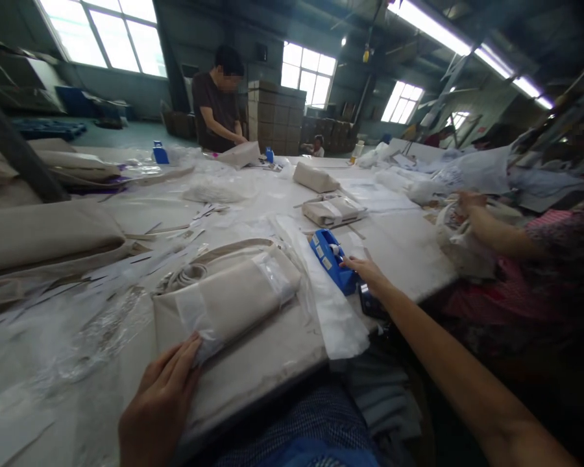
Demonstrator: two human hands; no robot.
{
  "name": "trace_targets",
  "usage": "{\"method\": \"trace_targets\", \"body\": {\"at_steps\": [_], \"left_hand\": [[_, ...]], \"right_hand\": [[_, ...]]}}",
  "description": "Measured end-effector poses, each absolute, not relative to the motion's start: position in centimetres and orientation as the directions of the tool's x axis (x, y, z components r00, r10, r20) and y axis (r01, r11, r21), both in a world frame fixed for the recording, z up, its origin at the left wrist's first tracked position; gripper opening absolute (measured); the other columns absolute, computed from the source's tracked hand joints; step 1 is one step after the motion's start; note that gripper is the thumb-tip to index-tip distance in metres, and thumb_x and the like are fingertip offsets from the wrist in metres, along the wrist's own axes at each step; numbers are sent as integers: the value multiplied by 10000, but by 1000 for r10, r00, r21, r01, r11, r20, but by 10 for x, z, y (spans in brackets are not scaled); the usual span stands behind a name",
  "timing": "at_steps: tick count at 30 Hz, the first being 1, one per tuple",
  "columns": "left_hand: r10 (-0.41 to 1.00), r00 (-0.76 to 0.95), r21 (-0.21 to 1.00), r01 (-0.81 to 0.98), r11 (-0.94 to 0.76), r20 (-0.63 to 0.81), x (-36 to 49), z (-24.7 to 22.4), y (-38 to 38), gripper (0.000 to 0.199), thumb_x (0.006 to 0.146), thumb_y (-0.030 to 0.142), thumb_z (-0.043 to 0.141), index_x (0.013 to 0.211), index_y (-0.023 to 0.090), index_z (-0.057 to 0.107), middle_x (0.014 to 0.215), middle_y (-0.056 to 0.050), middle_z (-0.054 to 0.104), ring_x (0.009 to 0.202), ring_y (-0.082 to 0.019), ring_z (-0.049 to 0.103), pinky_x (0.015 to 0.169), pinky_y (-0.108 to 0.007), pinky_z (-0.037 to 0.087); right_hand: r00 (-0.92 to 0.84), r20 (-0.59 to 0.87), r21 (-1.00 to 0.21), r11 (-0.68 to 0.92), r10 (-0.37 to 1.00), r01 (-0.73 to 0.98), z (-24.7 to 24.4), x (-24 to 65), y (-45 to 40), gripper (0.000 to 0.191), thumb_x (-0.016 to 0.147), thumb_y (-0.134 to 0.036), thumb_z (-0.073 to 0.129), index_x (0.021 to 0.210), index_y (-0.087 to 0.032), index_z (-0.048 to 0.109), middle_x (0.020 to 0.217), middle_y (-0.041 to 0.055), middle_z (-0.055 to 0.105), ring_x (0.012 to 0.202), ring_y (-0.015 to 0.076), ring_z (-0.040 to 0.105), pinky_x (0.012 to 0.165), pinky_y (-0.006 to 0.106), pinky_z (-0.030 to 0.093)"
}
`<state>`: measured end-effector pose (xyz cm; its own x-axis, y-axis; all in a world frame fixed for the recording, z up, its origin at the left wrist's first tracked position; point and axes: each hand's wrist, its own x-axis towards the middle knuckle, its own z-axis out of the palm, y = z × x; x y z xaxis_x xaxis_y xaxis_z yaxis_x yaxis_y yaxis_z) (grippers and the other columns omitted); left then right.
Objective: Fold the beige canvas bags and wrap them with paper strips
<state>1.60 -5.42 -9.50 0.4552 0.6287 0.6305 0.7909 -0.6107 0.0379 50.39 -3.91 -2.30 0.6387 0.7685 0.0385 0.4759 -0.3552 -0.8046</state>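
A folded beige bag (pixel 238 298) lies on the white table, with clear plastic strips near both ends and a coiled strap behind it. My left hand (pixel 163 395) rests at its near left corner, fingers extended over the plastic there. To the right stands a blue tape dispenser (pixel 328 256), tilted away from me. My right hand (pixel 367 272) is at its near right side, the fingertips pinched together by the tape roll; what they hold is too small to make out. White plastic sheeting (pixel 338 324) lies between bag and dispenser, its end hanging at the table edge.
Two folded packages (pixel 333 209) (pixel 315 177) lie beyond the dispenser. A large beige bundle (pixel 48 237) and paper scraps are at left. At right, another person's arm (pixel 503 230) reaches into a plastic-wrapped bag. A person (pixel 219 107) stands across the table.
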Motion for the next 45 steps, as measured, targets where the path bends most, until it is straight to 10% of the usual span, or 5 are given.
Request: {"method": "trace_targets", "body": {"at_steps": [8,14,25,34,45], "left_hand": [[626,463,64,770,-634,627,14,-95,-52,490,1005,367,422,1480,247,417,1295,3,662,1139,-220,592,1050,-336,394],[659,436,115,776,-620,612,15,-96,-54,501,1005,386,400,1494,275,394,1301,8,659,1127,-224,602,1043,-358,402],[663,431,127,774,-621,612,16,-93,-54,508,1009,384,400,1505,275,373,1275,-5,675,1101,-237,610,1008,-367,424],[715,349,115,851,-512,605,17,-94,-56,456,978,309,508,1432,278,482,1195,-42,699,1023,-228,641,826,-323,494],[824,271,303,836,-457,498,24,-87,-62,446,908,172,588,1348,236,548,1218,-27,705,1126,-201,616,921,-288,556]], "right_hand": [[713,179,-982,84,678,167,6,486,-66,339,621,-460,867,826,-199,797,1283,84,680,1240,264,590,967,326,519],[671,-210,-977,-128,712,-170,-15,482,-118,363,655,-461,862,862,-171,789,947,99,768,827,192,719,693,265,610],[695,106,-841,-309,712,444,-53,508,-123,246,760,-428,739,792,-188,782,748,70,749,603,201,655,619,323,537],[-369,484,236,287,793,928,10,483,-147,268,972,-130,522,1138,-192,724,1010,69,772,849,186,693,810,298,542],[-773,223,-86,802,594,591,25,309,-36,258,1002,-322,494,1004,-265,745,864,48,748,764,160,642,690,268,469]]}}
